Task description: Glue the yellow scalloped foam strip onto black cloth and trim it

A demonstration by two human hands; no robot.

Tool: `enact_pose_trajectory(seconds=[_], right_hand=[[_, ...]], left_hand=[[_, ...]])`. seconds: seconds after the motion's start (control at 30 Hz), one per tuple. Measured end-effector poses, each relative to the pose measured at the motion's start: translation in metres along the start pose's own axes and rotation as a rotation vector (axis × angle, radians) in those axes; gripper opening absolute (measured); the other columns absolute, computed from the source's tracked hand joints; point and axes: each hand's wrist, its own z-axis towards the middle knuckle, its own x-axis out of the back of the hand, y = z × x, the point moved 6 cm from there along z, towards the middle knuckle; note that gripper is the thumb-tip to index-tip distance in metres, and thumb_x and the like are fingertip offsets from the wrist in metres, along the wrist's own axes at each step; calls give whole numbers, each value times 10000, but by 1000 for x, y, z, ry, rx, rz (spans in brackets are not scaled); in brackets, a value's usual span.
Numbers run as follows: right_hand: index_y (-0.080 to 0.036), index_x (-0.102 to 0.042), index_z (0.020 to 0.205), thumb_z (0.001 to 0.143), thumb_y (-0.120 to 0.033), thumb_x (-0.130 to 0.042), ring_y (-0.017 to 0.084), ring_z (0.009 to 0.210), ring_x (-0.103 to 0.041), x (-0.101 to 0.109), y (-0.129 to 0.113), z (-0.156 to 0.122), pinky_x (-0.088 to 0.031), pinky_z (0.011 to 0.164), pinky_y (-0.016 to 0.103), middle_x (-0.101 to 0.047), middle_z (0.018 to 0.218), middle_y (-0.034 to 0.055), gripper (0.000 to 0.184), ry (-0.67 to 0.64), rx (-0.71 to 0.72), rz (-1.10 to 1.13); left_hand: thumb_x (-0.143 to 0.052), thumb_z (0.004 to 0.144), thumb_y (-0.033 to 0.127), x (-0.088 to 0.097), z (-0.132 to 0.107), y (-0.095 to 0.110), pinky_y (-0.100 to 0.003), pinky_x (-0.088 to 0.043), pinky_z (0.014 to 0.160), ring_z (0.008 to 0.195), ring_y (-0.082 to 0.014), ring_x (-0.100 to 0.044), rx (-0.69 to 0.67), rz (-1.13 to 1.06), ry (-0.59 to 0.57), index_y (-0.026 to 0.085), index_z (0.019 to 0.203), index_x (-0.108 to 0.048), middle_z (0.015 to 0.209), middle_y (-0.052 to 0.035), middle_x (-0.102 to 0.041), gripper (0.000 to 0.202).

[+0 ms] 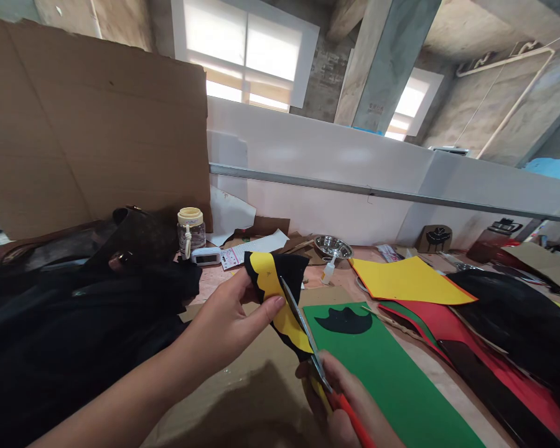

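Observation:
My left hand (247,311) pinches a black sheet (293,269) of what looks like craft foam, with a scalloped yellow strip (267,274) lying over it. The thumb presses on the front of the strip, and the other fingers are behind the sheet. My right hand (340,404) grips a pair of scissors (308,333) with red and yellow handles. One long blade lies along the right edge of the yellow strip, over the black sheet. The other blade is mostly hidden behind the sheet.
A black cut-out (344,320) lies on a green sheet (401,379) to the right. Beyond are a yellow sheet (410,280), a small glue bottle (328,272), a metal bowl (324,239) and a lidded jar (191,230). Dark cloth (74,348) and tall cardboard (98,137) stand left.

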Motion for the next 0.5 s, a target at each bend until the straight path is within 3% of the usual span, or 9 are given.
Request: enact_pose_trajectory(seconds=[0.2,0.4,0.5], right_hand=[[-236,-717,979,720,-736,-698,211,632,-560,-7,38,17,-504,620,327,-581,675,28,564,-12,-20,25],[-247,-728,1067,706,-728,-678,232,707,-543,-5,37,9,-488,670,327,-592,751,59,604,12,-14,34],[-240,-711,1055,697,-782,-660,200,665,-486,-6,38,9,-444,626,298,-555,714,38,652,-6,-14,54]], left_hand=[[-690,891,374,0,0,-4,-347,-588,817,925,-225,-699,21,-37,-7,190,1071,-636,1008,-67,-734,263],[-696,888,378,0,0,-2,-338,-592,813,918,-220,-699,18,-33,-2,187,1080,-646,1006,-65,-737,276],[-703,885,382,1,-1,-2,-335,-594,808,916,-220,-701,28,-32,-6,187,1079,-645,1006,-65,-741,281]])
